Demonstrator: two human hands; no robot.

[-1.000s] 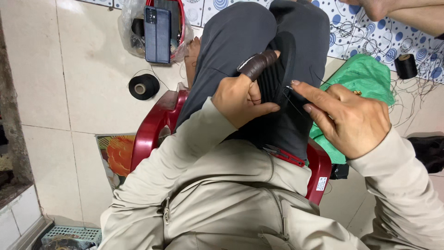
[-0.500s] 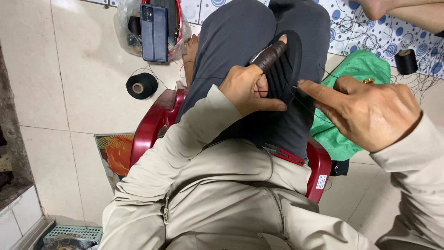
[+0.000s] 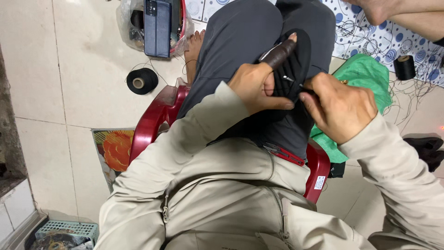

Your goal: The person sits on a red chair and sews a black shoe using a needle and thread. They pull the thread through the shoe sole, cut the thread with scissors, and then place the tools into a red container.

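Note:
I sit on a red plastic chair [image 3: 152, 120] and look down at my lap. My left hand [image 3: 259, 85] holds a piece of black fabric [image 3: 300, 60] against my thigh. Its index finger wears a brown leather guard [image 3: 280, 54]. My right hand [image 3: 340, 106] is closed, with its fingertips pinching a thin needle [image 3: 290, 79] at the edge of the black fabric, right next to my left hand. A pair of red-handled snips [image 3: 284, 153] lies on my lap below the hands.
A black thread spool [image 3: 142, 81] stands on the tiled floor to the left. A dark phone [image 3: 157, 21] rests on a plastic bag above it. Green cloth [image 3: 365, 76] and another black spool [image 3: 405, 67] lie right. Another person's foot [image 3: 379, 9] shows at top right.
My right hand has come back left from an outstretched pull and now meets the black fabric beside my left hand. My left hand keeps its hold on the fabric.

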